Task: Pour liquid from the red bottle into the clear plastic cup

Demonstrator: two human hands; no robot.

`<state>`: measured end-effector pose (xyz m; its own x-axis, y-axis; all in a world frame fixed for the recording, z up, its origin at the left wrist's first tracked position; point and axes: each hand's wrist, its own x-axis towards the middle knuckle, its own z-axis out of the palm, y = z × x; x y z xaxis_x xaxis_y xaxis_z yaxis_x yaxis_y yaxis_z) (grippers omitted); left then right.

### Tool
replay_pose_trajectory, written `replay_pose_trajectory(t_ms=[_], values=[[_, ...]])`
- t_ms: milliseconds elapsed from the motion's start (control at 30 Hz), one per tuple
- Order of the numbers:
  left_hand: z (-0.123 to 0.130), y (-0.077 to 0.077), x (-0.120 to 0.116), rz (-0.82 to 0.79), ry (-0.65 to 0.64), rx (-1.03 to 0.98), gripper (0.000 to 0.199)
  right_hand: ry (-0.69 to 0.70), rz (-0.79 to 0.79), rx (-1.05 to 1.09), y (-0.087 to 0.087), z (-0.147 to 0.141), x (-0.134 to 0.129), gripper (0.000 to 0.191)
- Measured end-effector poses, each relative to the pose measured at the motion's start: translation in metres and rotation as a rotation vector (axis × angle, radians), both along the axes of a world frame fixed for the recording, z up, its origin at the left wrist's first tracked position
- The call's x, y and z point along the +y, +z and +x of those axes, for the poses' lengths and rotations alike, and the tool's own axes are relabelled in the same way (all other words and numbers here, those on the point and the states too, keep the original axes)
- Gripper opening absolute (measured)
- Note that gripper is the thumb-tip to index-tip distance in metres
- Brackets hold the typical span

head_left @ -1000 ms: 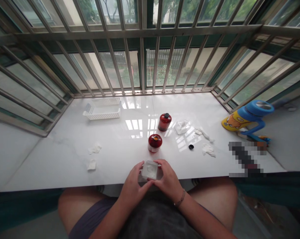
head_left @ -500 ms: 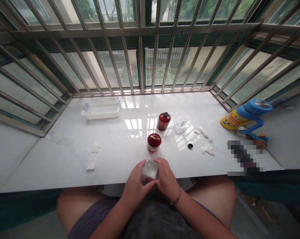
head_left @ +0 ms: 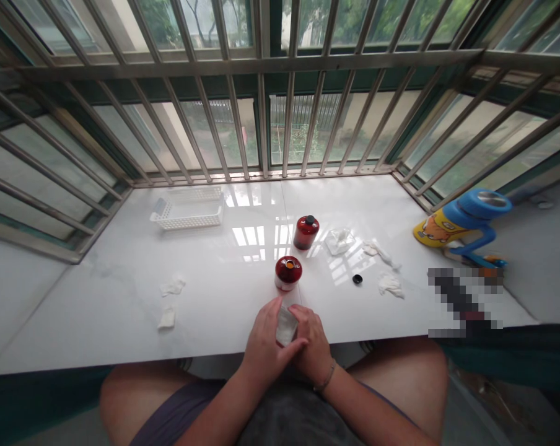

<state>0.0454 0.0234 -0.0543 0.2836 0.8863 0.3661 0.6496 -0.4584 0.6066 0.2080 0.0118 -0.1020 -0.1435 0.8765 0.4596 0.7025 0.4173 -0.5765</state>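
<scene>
Over the counter's point(head_left: 215, 334) near edge, the left hand's point(head_left: 264, 337) and right hand's point(head_left: 313, 341) fingers curl partway around a translucent container point(head_left: 286, 325), tilted, long axis pointing roughly toward the uncapped red bottle point(head_left: 288, 274) just beyond; bare counter lies leftward.

I hold 1 small box point(head_left: 286, 326). It is see-through but a bit cloudy, and it looks like plastic. It is turned at a slant, and 1 flat side faces up at me. Its edges are partly hidden in my grip. It is by the near edge of the white table point(head_left: 215, 266), just on my side of the open red bottle point(head_left: 288, 274). I can't tell if it touches the table.
</scene>
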Motion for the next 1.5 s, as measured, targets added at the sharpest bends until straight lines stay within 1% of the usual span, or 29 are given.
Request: replay_pose_trajectory(t_ms=[67,133,400,700,800,867,967,1033,1067,1133,1200,1267,1333,1400,1500], values=[[0.0,-0.003,0.002,0.041,0.002,0.009,0.088,-0.001,0.007,0.001,0.0,-0.001,0.001,0.06],[-0.001,-0.005,0.002,0.066,0.001,0.02,0.085,-0.01,0.003,-0.002,0.0,-0.002,0.001,0.061],[-0.002,-0.006,0.003,0.088,-0.01,0.033,0.083,-0.016,-0.014,0.005,-0.004,-0.003,0.0,0.061],[-0.002,-0.005,0.004,0.098,-0.009,0.012,0.084,-0.011,-0.013,0.005,0.0,-0.003,0.001,0.063],[-0.002,-0.006,0.004,0.084,-0.016,0.022,0.084,-0.01,-0.017,0.01,0.0,-0.003,0.001,0.063],[-0.003,-0.007,0.003,0.052,-0.027,0.019,0.088,-0.005,-0.009,0.018,0.001,-0.003,0.001,0.063],[-0.01,-0.007,0.0,-0.048,-0.063,-0.04,0.098,0.017,0.007,0.019,0.004,-0.001,0.002,0.066],[-0.016,-0.005,0.0,-0.115,-0.077,-0.115,0.094,0.034,0.007,0.016,0.008,-0.001,0.003,0.068],[-0.019,-0.003,0.002,-0.139,-0.067,-0.154,0.088,0.044,0.001,0.016,0.011,0.0,0.003,0.068],[-0.025,0.004,0.01,-0.165,-0.007,-0.218,0.07,0.061,-0.029,0.018,0.015,0.001,0.003,0.068],[-0.029,0.016,0.025,-0.149,0.057,-0.248,0.056,0.063,-0.06,0.018,0.019,0.002,0.002,0.068],[-0.031,0.03,0.046,-0.105,0.058,-0.238,0.051,0.021,-0.074,0.017,0.02,0.005,0.002,0.066],[-0.03,0.046,0.069,-0.085,-0.022,-0.202,0.054,-0.051,-0.074,0.015,0.02,0.011,0.002,0.065],[-0.028,0.059,0.09,-0.11,-0.12,-0.167,0.063,-0.126,-0.07,0.012,0.018,0.018,0.003,0.064],[-0.021,0.07,0.116,-0.151,-0.24,-0.119,0.076,-0.218,-0.055,-0.003,0.015,0.033,0.007,0.066]])
